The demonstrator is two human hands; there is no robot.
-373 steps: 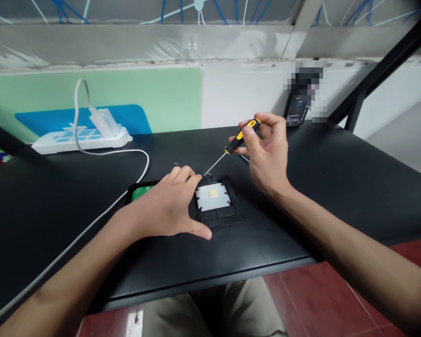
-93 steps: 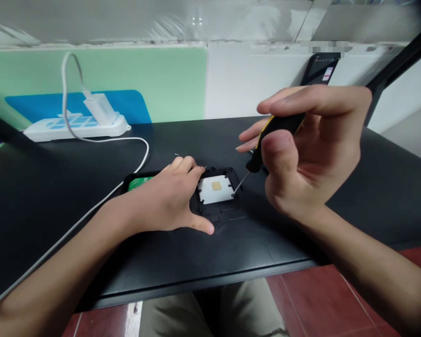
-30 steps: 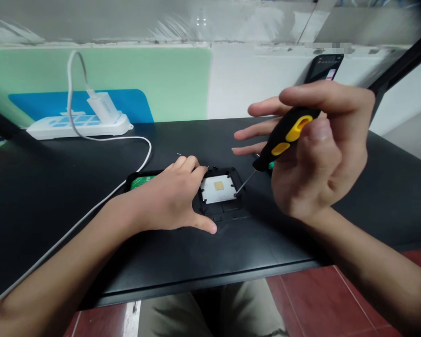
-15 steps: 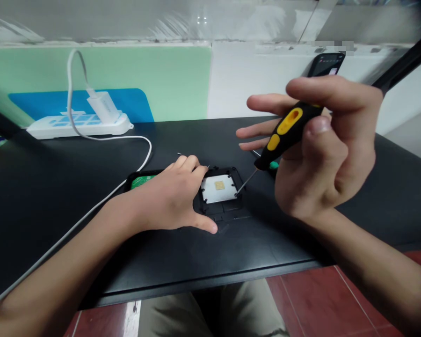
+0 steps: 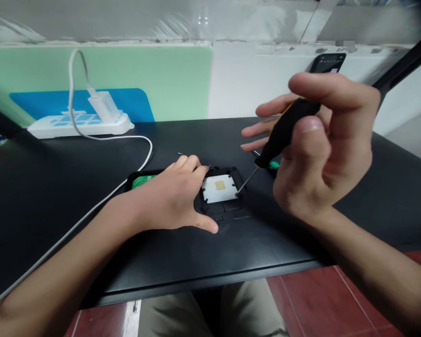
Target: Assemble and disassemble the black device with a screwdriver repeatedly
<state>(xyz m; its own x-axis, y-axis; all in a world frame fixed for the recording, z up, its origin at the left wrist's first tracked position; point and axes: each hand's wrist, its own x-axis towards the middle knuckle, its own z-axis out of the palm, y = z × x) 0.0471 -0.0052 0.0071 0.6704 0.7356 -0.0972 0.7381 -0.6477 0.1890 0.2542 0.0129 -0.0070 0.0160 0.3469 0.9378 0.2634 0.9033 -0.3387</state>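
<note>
A black plastic casing (image 5: 228, 208) lies on the dark table, with a silvery plate (image 5: 212, 193) in its right part. On that plate is a small tan square (image 5: 220, 185). Green circuit board (image 5: 142, 180) shows at the casing's left end. My left hand (image 5: 171, 196) lies across the casing and holds it, fingers over the far edge, thumb stretched out near the front. My right hand (image 5: 326, 150) grips a black and yellow screwdriver (image 5: 284, 131) between thumb and index finger, the other fingers stretched out. The screwdriver's tip meets the plate's right front corner, at a screw point.
A white power strip (image 5: 80, 125) with a plugged-in charger (image 5: 105, 106) stands at the back left. Its white cable (image 5: 108, 202) runs along the left. A phone (image 5: 328, 63) leans at the wall. Behind my right hand lies a green-ended tool (image 5: 274, 165).
The screwdriver handle has turned in my right hand: its yellow inlays faced me and are now mostly out of sight. My thumb has shifted left. The left hand and casing stay put.
</note>
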